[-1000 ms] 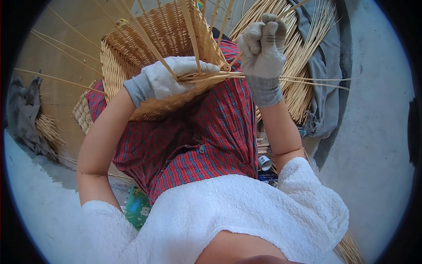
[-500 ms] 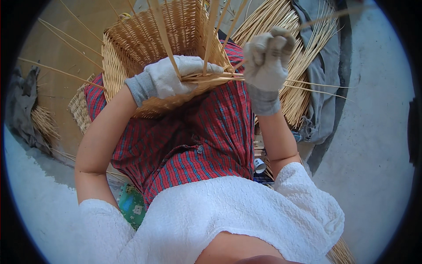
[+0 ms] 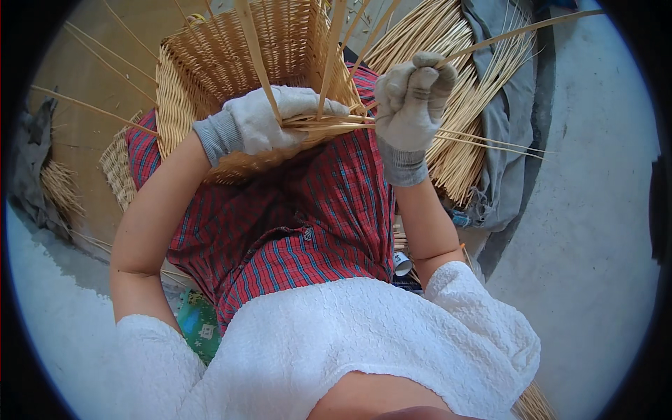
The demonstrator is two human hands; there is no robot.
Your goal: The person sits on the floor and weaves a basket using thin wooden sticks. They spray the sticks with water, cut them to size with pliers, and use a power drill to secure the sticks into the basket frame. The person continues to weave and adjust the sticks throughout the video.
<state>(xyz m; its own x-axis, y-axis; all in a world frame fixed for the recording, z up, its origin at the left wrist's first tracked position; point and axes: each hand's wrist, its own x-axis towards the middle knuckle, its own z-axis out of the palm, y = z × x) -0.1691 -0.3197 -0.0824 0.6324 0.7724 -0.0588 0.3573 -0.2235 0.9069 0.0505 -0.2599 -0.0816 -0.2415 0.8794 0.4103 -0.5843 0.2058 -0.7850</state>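
Observation:
A square wicker basket [image 3: 189, 87] rests tilted on my lap, its opening facing away from me. Long stakes [image 3: 253, 52] stick out from its rim. My left hand [image 3: 262, 120], in a white glove with a grey cuff, is closed over the near rim [image 3: 325, 127], where several strands run sideways; its fingertips lie beside a stake. To the right of the rim, my right hand [image 3: 411, 105], gloved too, is raised and pinches a long wicker strand [image 3: 521, 31] that stretches to the upper right. Its palm side partly shows, with the fingers curled.
A big bundle of loose wicker rods [image 3: 465, 147] lies on a grey cloth [image 3: 516, 157] at the right. Farther left are another cloth [image 3: 35, 168] and a smaller rod bundle [image 3: 61, 187]. A woven piece [image 3: 117, 168] sits beside my left knee, and a white cylinder [image 3: 402, 264] near my right elbow.
My right hand has come slightly left and down with the strand, which was blurred and now shows sharply. My left hand keeps its hold on the rim. The whole view has shifted a little.

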